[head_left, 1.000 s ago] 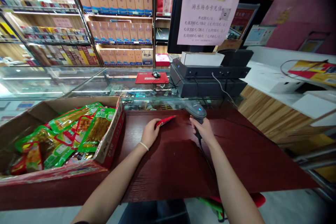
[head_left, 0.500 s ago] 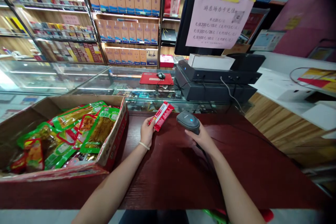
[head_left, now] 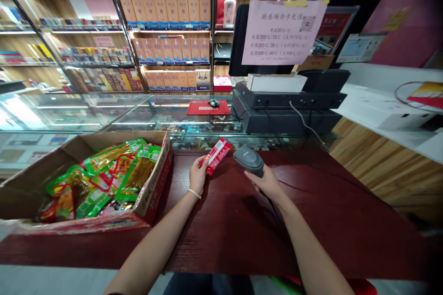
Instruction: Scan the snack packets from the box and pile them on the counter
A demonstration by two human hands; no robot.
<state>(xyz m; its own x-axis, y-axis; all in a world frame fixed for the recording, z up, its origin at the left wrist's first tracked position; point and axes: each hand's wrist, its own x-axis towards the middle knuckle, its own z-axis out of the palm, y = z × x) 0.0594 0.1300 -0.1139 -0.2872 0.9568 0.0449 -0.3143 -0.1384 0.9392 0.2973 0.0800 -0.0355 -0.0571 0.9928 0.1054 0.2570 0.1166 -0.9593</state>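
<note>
Fingers (head_left: 203,166) snug on red packet (head_left: 218,156), grey scanner (head_left: 248,159)

A thin, smooth, cream-coloured band (head_left: 194,193) circles the wrist just behind the left hand (head_left: 197,177). Left forearm (head_left: 164,235) and right forearm (head_left: 304,235) are both bare, narrowing toward the wrists. Dark, bluish trousers (head_left: 207,285) show at the near edge, their detail lost in shadow.

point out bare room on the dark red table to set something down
The table is bare right of the right forearm, down to its near edge, and between that and the left forearm, below the red packet and scanner. Crowded: the left, where the snack box sits.
</note>
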